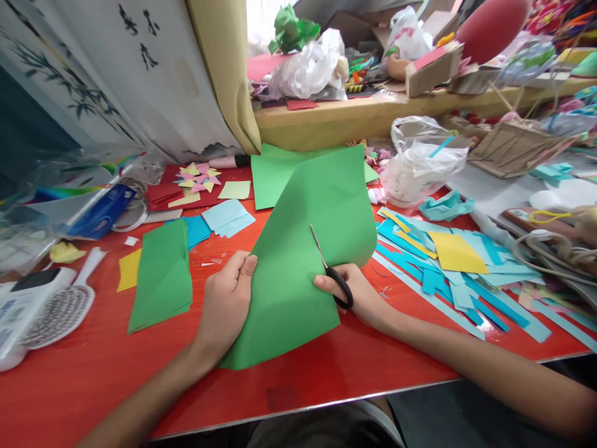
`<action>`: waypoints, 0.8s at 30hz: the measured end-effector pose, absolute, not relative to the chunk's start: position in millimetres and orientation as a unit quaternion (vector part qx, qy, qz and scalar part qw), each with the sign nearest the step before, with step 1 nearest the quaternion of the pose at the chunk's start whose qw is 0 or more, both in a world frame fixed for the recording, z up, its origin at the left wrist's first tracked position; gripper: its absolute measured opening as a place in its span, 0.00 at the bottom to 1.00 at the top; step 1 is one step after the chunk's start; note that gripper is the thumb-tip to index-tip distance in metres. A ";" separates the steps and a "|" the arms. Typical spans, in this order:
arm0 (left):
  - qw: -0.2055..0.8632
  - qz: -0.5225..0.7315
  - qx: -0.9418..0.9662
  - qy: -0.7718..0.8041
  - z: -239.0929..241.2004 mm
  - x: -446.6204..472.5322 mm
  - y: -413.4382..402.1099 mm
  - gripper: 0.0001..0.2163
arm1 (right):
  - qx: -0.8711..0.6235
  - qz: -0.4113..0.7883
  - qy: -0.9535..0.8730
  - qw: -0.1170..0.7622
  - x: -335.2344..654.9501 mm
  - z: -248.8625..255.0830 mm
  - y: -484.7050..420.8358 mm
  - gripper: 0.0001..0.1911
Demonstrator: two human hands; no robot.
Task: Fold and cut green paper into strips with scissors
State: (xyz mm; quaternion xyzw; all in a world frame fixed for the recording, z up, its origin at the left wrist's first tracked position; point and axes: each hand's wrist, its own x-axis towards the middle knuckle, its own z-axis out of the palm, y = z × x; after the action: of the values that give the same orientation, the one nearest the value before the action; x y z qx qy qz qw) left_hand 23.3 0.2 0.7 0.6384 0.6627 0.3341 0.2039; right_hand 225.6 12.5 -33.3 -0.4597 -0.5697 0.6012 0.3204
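Note:
A large sheet of green paper is held up above the red table. My left hand is closed on its left edge, with the thumb on the front face. In my right hand is a pair of scissors with black handles. One blade shows on the near face of the sheet, pointing up and left, and the other blade is hidden. The sheet's right edge bends at the scissors. Behind it lie more green sheets. To the left of my left hand rests a stack of cut green paper.
Blue paper strips and a yellow square cover the table's right side. At the left are a hairbrush and a blue packet. A paper star lies on red paper at the back. A plastic bag stands behind the strips.

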 end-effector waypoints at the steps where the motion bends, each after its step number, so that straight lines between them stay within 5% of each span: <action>1: 0.207 0.331 0.640 0.662 0.2 23.6 -0.2 0.14 | -0.461 0.599 -0.569 0.324 226.0 -33.2 12.5 0.28; 24: 0.249 0.323 0.631 0.660 -3.4 25.3 1.2 0.14 | -0.454 0.606 -0.551 0.350 226.5 -34.9 15.8 0.27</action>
State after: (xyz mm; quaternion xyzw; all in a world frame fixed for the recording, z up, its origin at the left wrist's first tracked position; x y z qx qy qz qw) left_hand 25.3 1.2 -3.4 0.6310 0.6598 0.3234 0.2489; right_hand 226.5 15.8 -34.9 -0.4537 -0.5513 0.6063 0.3502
